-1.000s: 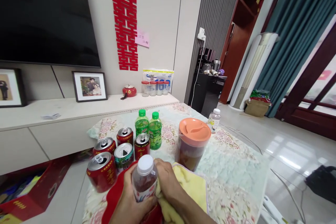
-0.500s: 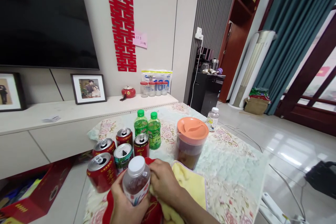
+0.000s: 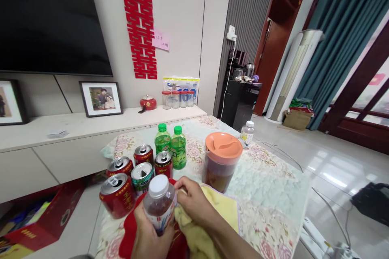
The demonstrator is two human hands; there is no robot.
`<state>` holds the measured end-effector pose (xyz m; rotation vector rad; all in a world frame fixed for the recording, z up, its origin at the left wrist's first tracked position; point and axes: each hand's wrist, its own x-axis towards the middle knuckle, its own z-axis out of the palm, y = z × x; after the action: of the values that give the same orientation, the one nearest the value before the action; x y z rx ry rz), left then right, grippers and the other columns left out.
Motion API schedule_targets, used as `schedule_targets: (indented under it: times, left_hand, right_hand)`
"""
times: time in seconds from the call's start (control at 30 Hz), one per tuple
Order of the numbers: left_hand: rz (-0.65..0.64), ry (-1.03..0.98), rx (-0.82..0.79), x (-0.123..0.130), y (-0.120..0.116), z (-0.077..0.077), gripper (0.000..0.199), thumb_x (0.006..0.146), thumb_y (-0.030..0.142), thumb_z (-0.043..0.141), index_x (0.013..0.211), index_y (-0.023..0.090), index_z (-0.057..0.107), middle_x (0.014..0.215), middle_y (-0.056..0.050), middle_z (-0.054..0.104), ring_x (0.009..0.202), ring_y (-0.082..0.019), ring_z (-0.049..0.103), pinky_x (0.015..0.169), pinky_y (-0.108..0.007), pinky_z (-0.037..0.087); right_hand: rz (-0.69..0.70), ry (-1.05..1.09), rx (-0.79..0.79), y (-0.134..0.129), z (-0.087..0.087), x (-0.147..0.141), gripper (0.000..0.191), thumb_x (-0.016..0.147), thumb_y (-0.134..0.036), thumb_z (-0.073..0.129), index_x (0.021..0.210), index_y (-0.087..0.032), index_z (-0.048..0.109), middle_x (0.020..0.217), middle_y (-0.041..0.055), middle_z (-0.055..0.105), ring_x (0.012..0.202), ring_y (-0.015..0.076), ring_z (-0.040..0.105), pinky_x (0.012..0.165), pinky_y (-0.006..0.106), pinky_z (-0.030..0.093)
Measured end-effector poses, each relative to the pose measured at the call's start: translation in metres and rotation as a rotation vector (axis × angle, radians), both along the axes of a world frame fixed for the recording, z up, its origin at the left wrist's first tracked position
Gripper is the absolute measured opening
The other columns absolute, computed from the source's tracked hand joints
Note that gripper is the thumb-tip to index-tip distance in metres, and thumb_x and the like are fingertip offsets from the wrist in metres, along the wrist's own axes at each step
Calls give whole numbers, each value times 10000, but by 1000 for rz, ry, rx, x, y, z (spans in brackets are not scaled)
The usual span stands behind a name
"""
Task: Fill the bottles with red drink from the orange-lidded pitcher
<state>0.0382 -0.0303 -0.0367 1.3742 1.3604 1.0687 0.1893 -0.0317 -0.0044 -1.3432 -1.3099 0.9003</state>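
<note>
A clear plastic bottle (image 3: 160, 206) with a white cap stands upright in my left hand (image 3: 148, 232), whose fingers wrap round its lower part. My right hand (image 3: 193, 200) is closed on a yellow cloth (image 3: 194, 230), pressed to the bottle's right side near the shoulder. Part of the cloth hangs below that hand, and more yellow fabric (image 3: 226, 206) lies on the table to the right. Beneath the bottle is a red scalloped mat (image 3: 129, 238). Just beyond my left hand stand several drink cans (image 3: 118, 198), mostly red, one of them green (image 3: 142, 177).
Two green-capped bottles (image 3: 178, 149) stand behind the cans. An orange-lidded pitcher (image 3: 221, 166) of brown liquid is right of centre, with another white-capped bottle (image 3: 247, 135) beyond it. A floral cloth (image 3: 267, 194) covers the table. A red box (image 3: 45, 214) sits on the floor at left.
My right hand has shifted slightly up and right along the bottle with the cloth. The bottle is turned a little in my left hand. The camera view has tilted slightly.
</note>
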Motion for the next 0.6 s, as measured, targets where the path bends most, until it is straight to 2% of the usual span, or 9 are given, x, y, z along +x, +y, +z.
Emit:
schedule_targets:
  times: [0.13,0.27,0.4,0.5,0.6]
  left_hand:
    - [-12,61,-22,-5,-5,4,838,609,415,686,1338,208,327,1235,-140,603,1137,-358,648,981,-531,519]
    - [-27,44,-28,-6,-8,3,850,636,430,685,1365,208,308,1267,-143,599,1170,-349,640,1027,-515,493]
    - [-10,91,4,-5,-6,-4,897,629,539,712,1347,174,316,1328,-194,544,1235,-394,595,1041,-553,480]
    - [-27,105,36,-4,-6,-7,925,654,623,697,1363,164,319,1369,-210,514,1292,-406,551,1060,-569,465]
    - [-37,121,77,-2,-7,-7,929,681,642,687,1394,166,328,1381,-199,512,1329,-396,519,1094,-576,436]
  right_hand:
    - [62,-184,-37,1,-8,-6,117,676,-82,583,702,-194,560,789,36,632,786,198,542,814,348,438]
    - [57,-217,-40,0,-8,-13,154,633,-75,604,655,-202,519,768,49,631,795,218,551,847,376,440]
    - [-8,-62,12,0,-2,-5,13,749,-188,590,751,-199,593,790,35,637,788,192,562,795,331,459]
    - [-25,124,55,-1,5,3,200,834,-364,573,919,-190,621,798,31,635,716,168,569,699,298,474]
    - [-15,245,117,-4,13,6,282,840,-442,551,944,-188,614,920,58,648,816,178,601,760,302,489]
